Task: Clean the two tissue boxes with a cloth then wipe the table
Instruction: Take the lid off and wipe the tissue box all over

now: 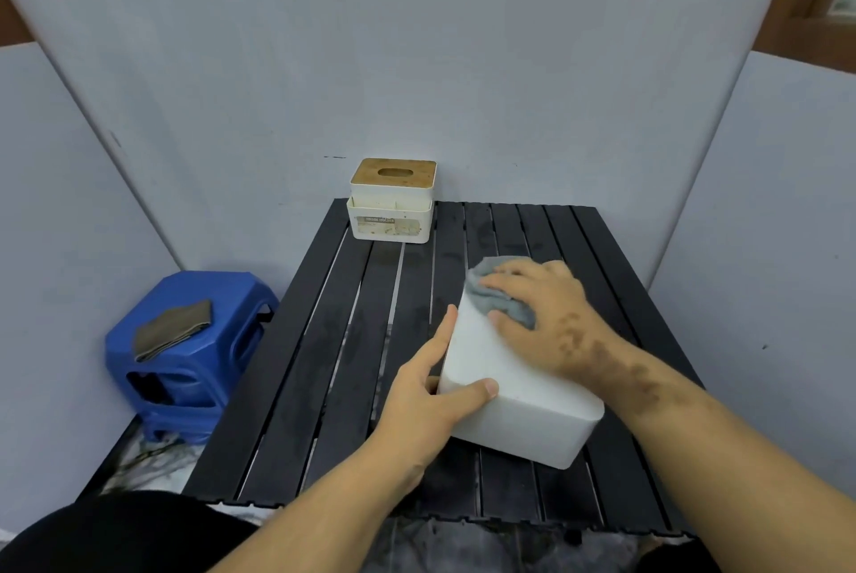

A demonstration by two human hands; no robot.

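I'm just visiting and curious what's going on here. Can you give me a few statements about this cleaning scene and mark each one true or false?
1. The right hand presses a grey cloth onto the white tissue box. True.
2. The left hand rests flat on the table, away from that box. False: it grips the box's left side.
3. A second tissue box with a wooden lid stands at the far edge of the table. True.
4. The blue stool has nothing on it. False: a folded brownish cloth lies on top.
5. The wooden-lidded box is stacked on the white one. False: they stand apart.
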